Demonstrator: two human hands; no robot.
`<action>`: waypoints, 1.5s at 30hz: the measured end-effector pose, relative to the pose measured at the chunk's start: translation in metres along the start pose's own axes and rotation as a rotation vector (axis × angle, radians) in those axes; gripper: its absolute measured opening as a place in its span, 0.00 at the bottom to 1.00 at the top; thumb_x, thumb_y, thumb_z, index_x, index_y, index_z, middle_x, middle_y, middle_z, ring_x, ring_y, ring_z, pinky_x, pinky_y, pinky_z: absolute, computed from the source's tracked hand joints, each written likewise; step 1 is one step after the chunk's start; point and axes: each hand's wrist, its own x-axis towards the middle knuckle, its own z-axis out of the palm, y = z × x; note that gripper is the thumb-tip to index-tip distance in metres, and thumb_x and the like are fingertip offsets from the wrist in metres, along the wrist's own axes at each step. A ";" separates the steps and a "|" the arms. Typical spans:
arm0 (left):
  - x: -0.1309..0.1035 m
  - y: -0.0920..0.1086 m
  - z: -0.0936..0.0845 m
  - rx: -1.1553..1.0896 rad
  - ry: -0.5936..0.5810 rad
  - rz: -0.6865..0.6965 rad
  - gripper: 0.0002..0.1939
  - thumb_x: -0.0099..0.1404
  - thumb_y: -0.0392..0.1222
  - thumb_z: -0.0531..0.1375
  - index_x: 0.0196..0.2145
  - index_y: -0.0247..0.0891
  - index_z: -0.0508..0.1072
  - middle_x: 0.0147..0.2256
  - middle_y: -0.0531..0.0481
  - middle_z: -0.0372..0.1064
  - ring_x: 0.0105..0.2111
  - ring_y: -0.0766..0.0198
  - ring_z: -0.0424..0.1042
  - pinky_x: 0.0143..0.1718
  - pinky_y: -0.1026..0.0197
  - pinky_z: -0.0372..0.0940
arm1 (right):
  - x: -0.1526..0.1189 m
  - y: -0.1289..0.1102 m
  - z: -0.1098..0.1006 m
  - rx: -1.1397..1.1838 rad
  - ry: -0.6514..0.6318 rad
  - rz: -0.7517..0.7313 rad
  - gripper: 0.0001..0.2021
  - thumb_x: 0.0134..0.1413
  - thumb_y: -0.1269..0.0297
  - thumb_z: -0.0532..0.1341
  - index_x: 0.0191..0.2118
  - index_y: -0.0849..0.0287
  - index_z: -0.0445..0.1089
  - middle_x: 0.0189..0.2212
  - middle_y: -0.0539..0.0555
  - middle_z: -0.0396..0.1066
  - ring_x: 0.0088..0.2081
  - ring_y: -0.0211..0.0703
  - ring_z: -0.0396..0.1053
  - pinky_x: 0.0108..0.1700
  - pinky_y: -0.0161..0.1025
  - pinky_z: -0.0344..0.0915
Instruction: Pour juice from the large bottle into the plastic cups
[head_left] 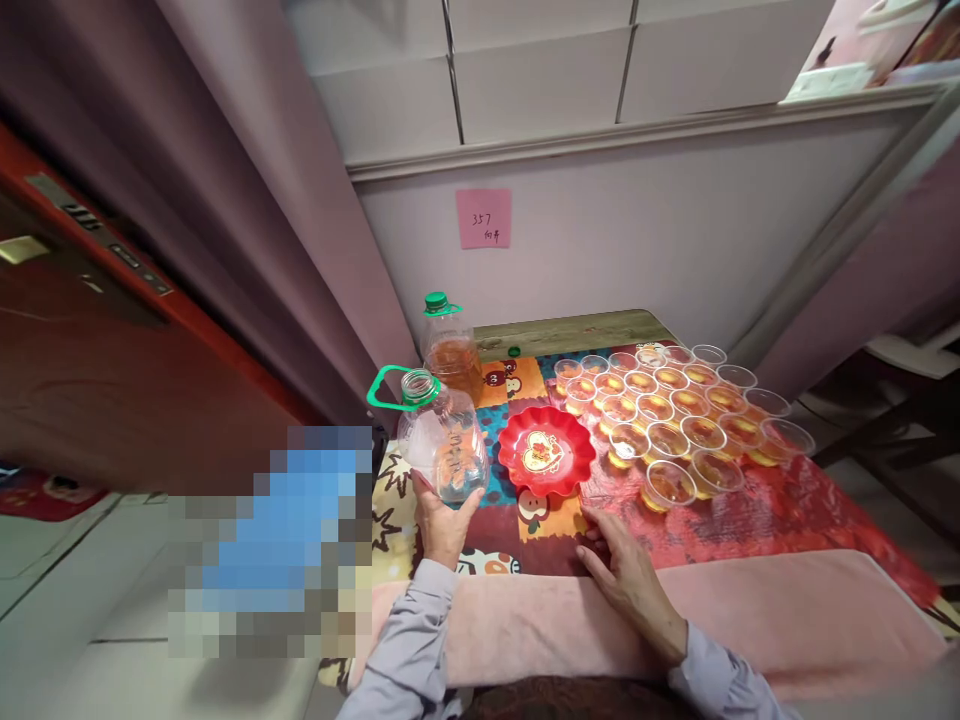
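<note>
My left hand (444, 522) is wrapped round the lower part of a clear plastic jug (450, 450), which is uncapped and has a green handle. My right hand (616, 565) rests low over the table with its fingers apart, holding nothing, just below a red scalloped dish (546, 451). Behind the held jug stands a second jug (455, 365) with a green cap and amber liquid inside. Several clear plastic cups (670, 484) with yellowish liquid stand close together on the right side of the table.
A pink towel (525, 625) lies along the table's near edge. A small green cap (514, 352) is at the back. The wall (600, 240) bears a pink note (484, 219). To the left are a curtain (247, 200) and a reddish door (112, 380).
</note>
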 end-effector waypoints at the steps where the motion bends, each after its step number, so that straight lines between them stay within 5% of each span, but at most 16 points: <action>1: -0.002 -0.002 -0.001 -0.010 -0.019 -0.005 0.66 0.51 0.58 0.76 0.77 0.40 0.46 0.68 0.29 0.67 0.67 0.40 0.71 0.70 0.41 0.63 | -0.001 0.001 0.001 -0.017 0.001 -0.021 0.25 0.62 0.60 0.62 0.63 0.55 0.73 0.53 0.62 0.79 0.46 0.54 0.81 0.51 0.54 0.80; 6: -0.017 -0.020 -0.009 -0.047 0.015 0.020 0.49 0.56 0.61 0.71 0.69 0.40 0.62 0.64 0.31 0.71 0.65 0.39 0.73 0.66 0.39 0.67 | -0.003 0.007 0.006 -0.104 0.017 -0.115 0.27 0.61 0.65 0.61 0.66 0.53 0.72 0.62 0.64 0.75 0.58 0.58 0.78 0.62 0.59 0.76; 11: -0.036 -0.025 -0.028 -0.085 0.127 0.043 0.27 0.62 0.62 0.66 0.49 0.40 0.73 0.46 0.37 0.79 0.45 0.47 0.81 0.47 0.44 0.77 | 0.006 0.002 0.000 -0.130 -0.061 -0.121 0.27 0.58 0.67 0.62 0.64 0.56 0.73 0.62 0.65 0.75 0.60 0.58 0.77 0.61 0.57 0.76; 14: -0.050 -0.006 -0.042 -0.039 0.061 0.245 0.13 0.67 0.56 0.64 0.36 0.44 0.76 0.36 0.45 0.78 0.39 0.50 0.79 0.45 0.47 0.76 | 0.014 -0.010 -0.012 -0.113 -0.150 -0.105 0.21 0.57 0.66 0.64 0.56 0.57 0.77 0.55 0.64 0.79 0.51 0.56 0.80 0.54 0.53 0.78; 18: -0.059 0.053 -0.052 -0.009 -0.087 0.627 0.05 0.74 0.41 0.61 0.39 0.46 0.78 0.37 0.48 0.80 0.41 0.55 0.81 0.47 0.51 0.76 | 0.031 -0.040 -0.033 -0.071 -0.221 -0.059 0.15 0.63 0.59 0.63 0.51 0.58 0.79 0.42 0.59 0.83 0.41 0.54 0.82 0.45 0.50 0.78; 23: -0.043 0.142 -0.050 -0.047 -0.153 0.874 0.07 0.74 0.35 0.61 0.44 0.44 0.78 0.39 0.49 0.80 0.41 0.59 0.80 0.47 0.55 0.75 | 0.068 -0.101 -0.063 -0.061 -0.123 -0.323 0.18 0.68 0.57 0.63 0.59 0.56 0.77 0.47 0.60 0.84 0.44 0.51 0.82 0.49 0.49 0.78; 26: -0.028 0.186 -0.045 -0.070 -0.120 0.975 0.08 0.75 0.35 0.61 0.49 0.42 0.78 0.41 0.48 0.81 0.42 0.59 0.80 0.47 0.56 0.75 | 0.093 -0.136 -0.083 -0.091 -0.048 -0.436 0.26 0.69 0.60 0.64 0.69 0.56 0.69 0.39 0.54 0.84 0.38 0.47 0.81 0.42 0.45 0.77; 29: -0.018 0.221 -0.040 -0.064 -0.121 0.944 0.21 0.75 0.38 0.62 0.64 0.41 0.72 0.39 0.50 0.79 0.39 0.62 0.79 0.45 0.57 0.75 | 0.112 -0.161 -0.102 -0.160 0.039 -0.508 0.37 0.67 0.62 0.66 0.77 0.57 0.57 0.33 0.49 0.81 0.31 0.43 0.77 0.37 0.41 0.74; 32: -0.014 0.246 -0.034 -0.045 -0.163 0.848 0.39 0.73 0.39 0.63 0.77 0.42 0.55 0.36 0.56 0.75 0.33 0.64 0.76 0.40 0.60 0.74 | 0.123 -0.178 -0.113 -0.233 0.114 -0.566 0.45 0.66 0.65 0.66 0.81 0.58 0.46 0.32 0.47 0.79 0.30 0.42 0.76 0.34 0.39 0.70; 38: -0.023 0.266 -0.021 0.018 -0.177 0.816 0.52 0.70 0.34 0.60 0.81 0.39 0.34 0.33 0.56 0.72 0.30 0.63 0.74 0.35 0.61 0.72 | 0.127 -0.180 -0.105 -0.421 0.302 -0.660 0.52 0.64 0.71 0.63 0.83 0.60 0.32 0.33 0.51 0.78 0.29 0.45 0.71 0.31 0.40 0.67; 45: -0.022 0.240 0.009 0.282 -0.042 0.811 0.53 0.69 0.30 0.55 0.81 0.35 0.27 0.34 0.50 0.75 0.29 0.60 0.73 0.34 0.59 0.70 | 0.134 -0.151 -0.089 -0.566 0.495 -0.691 0.50 0.66 0.76 0.55 0.83 0.59 0.24 0.31 0.50 0.74 0.31 0.47 0.68 0.38 0.42 0.69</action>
